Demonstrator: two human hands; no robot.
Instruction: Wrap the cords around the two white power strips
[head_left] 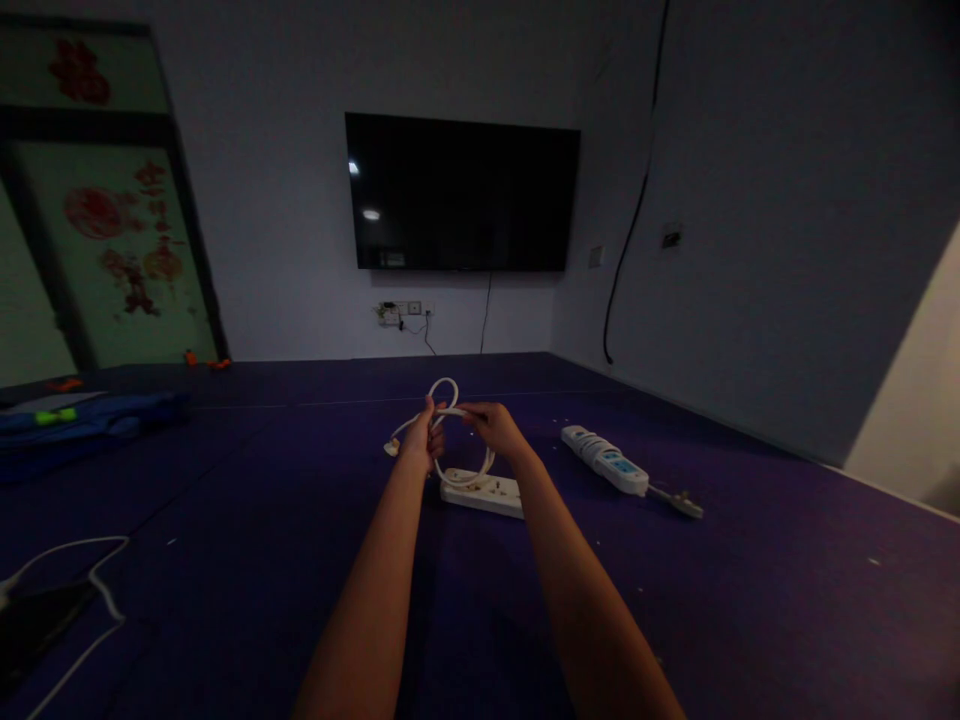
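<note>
My left hand and my right hand are both closed on the white cable of a white power strip. The strip lies on the purple floor mat just below my hands. The cable is gathered into loops between my hands, with one loop standing up above my left fingers and another hanging down toward the strip. Its plug end hangs out to the left of my left hand.
A second white power strip with its plug lies to the right. A dark object with a white cable is at the left edge. A blue folded item lies far left. A television hangs on the wall.
</note>
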